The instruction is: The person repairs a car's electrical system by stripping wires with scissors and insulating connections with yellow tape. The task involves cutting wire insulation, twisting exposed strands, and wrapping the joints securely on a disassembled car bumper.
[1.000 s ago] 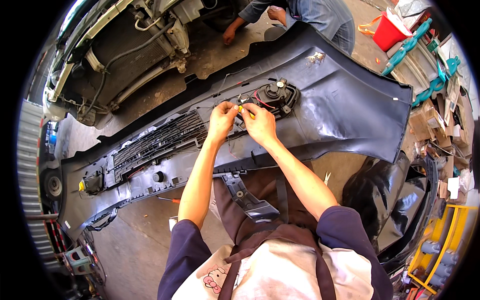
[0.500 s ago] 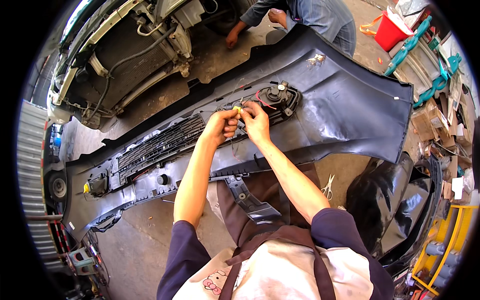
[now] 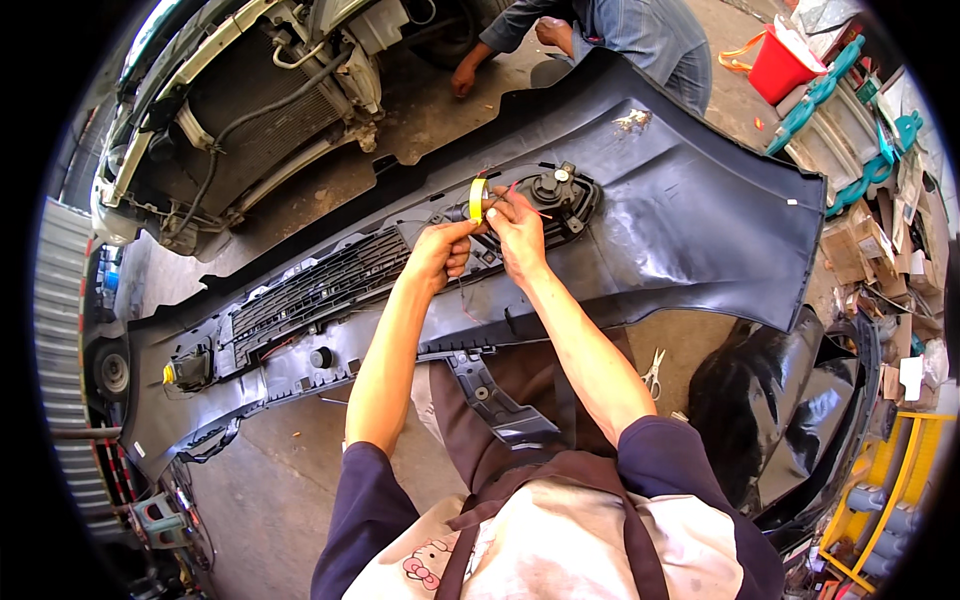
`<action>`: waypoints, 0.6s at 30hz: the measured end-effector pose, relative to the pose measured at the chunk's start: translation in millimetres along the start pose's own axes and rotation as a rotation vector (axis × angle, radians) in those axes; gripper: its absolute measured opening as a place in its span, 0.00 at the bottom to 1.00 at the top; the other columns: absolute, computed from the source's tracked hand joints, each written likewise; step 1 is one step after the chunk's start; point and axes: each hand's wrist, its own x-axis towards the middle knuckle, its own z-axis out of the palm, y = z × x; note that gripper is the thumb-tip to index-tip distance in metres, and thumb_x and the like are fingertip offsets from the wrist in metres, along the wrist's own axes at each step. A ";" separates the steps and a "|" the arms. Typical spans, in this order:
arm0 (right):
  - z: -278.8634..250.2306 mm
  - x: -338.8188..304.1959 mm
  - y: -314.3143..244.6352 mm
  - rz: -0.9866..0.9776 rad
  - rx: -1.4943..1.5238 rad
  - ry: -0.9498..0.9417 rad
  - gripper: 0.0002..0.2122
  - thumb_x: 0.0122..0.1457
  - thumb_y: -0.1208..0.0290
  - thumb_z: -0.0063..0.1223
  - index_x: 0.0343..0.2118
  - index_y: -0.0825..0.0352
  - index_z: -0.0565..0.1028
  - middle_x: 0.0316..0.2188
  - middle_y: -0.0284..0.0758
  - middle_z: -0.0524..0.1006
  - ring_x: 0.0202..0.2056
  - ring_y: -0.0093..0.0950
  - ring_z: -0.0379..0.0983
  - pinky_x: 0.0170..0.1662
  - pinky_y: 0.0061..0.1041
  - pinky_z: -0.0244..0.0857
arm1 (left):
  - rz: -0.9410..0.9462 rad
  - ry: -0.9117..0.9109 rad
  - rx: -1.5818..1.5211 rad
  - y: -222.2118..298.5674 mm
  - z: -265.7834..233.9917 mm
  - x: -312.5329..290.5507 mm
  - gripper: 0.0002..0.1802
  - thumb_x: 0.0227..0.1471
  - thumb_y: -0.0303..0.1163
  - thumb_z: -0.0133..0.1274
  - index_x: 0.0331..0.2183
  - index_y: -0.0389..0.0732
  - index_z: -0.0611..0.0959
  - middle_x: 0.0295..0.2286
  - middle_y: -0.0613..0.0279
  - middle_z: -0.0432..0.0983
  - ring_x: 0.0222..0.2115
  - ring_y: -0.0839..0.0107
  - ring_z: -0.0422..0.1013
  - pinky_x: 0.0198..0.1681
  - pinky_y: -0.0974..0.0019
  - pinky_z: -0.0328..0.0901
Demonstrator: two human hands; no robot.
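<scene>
A roll of yellow tape stands on edge between my two hands, over the inner side of a black car bumper. My left hand is closed, with its thumb and forefinger pinched at the lower end of the tape. On the other side, my right hand has its fingers bent around the roll; some of the fingertips are hidden. Thin wires run by the hands. Just to their right is a fog lamp with a red wire, fixed in the bumper.
The bumper's black grille lies to the left. Beyond it stands a car front with its radiator bared, and a co-worker's hand reaches down near it. Scissors and black plastic parts lie right. A red bucket stands far right.
The yellow tape, before mostly covered by my fingers, now shows as an upright ring. My right hand has turned slightly and shifted a little. The co-worker's arm has hardly moved.
</scene>
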 end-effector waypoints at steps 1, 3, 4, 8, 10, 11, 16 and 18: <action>-0.6 1.1 0.2 0.006 0.008 0.003 0.23 0.64 0.81 0.47 0.60 0.80 0.60 0.48 0.45 0.77 0.46 0.29 0.75 0.52 0.25 0.69 | 0.006 -0.004 -0.005 -0.5 0.9 0.0 0.15 0.59 0.38 0.57 0.38 0.34 0.83 0.16 0.79 0.56 0.13 0.85 0.50 0.15 0.76 0.46; -2.7 4.3 3.2 0.016 0.027 0.007 0.23 0.63 0.81 0.47 0.61 0.80 0.60 0.48 0.45 0.77 0.45 0.29 0.75 0.51 0.25 0.69 | 0.021 -0.012 -0.014 0.1 5.5 -1.8 0.15 0.59 0.38 0.57 0.38 0.34 0.83 0.15 0.79 0.55 0.13 0.85 0.50 0.15 0.75 0.46; -3.6 6.1 4.6 0.010 0.056 0.014 0.22 0.63 0.82 0.46 0.60 0.80 0.59 0.47 0.45 0.77 0.44 0.29 0.76 0.49 0.24 0.70 | 0.049 -0.010 -0.031 -2.2 5.4 0.1 0.14 0.59 0.37 0.57 0.38 0.34 0.83 0.15 0.79 0.55 0.13 0.85 0.50 0.15 0.76 0.46; 1.5 8.9 10.2 -0.063 0.020 0.086 0.21 0.62 0.82 0.48 0.58 0.80 0.61 0.43 0.45 0.79 0.40 0.30 0.78 0.45 0.26 0.72 | 0.188 0.073 0.021 -11.0 4.2 4.1 0.14 0.58 0.37 0.59 0.38 0.34 0.85 0.15 0.78 0.59 0.12 0.85 0.52 0.15 0.76 0.47; 0.4 4.6 9.4 -0.100 -0.268 0.146 0.20 0.61 0.78 0.52 0.55 0.79 0.65 0.41 0.46 0.81 0.39 0.32 0.79 0.45 0.28 0.73 | 0.267 0.141 0.106 -13.1 7.0 5.0 0.14 0.57 0.36 0.61 0.37 0.34 0.86 0.15 0.76 0.63 0.13 0.85 0.54 0.15 0.75 0.49; 3.6 -6.2 1.6 -0.099 -0.509 0.166 0.19 0.61 0.76 0.53 0.53 0.78 0.68 0.40 0.47 0.81 0.38 0.34 0.80 0.44 0.29 0.73 | 0.306 0.180 0.142 -16.4 6.4 5.2 0.14 0.56 0.36 0.61 0.37 0.34 0.87 0.16 0.75 0.65 0.13 0.85 0.55 0.15 0.75 0.49; 22.1 -27.9 -40.3 -0.205 -0.868 0.215 0.12 0.59 0.69 0.58 0.41 0.71 0.77 0.35 0.44 0.82 0.36 0.39 0.81 0.40 0.34 0.72 | 0.402 0.298 0.318 -20.4 10.1 4.6 0.14 0.55 0.34 0.63 0.39 0.33 0.87 0.20 0.69 0.75 0.18 0.84 0.64 0.21 0.75 0.58; 27.5 -12.1 -52.8 -0.193 -0.953 0.267 0.18 0.58 0.64 0.60 0.46 0.71 0.75 0.37 0.44 0.81 0.40 0.41 0.80 0.42 0.37 0.71 | 0.463 0.346 0.408 -17.3 18.8 1.2 0.15 0.55 0.33 0.63 0.39 0.32 0.86 0.21 0.68 0.77 0.21 0.83 0.68 0.25 0.74 0.62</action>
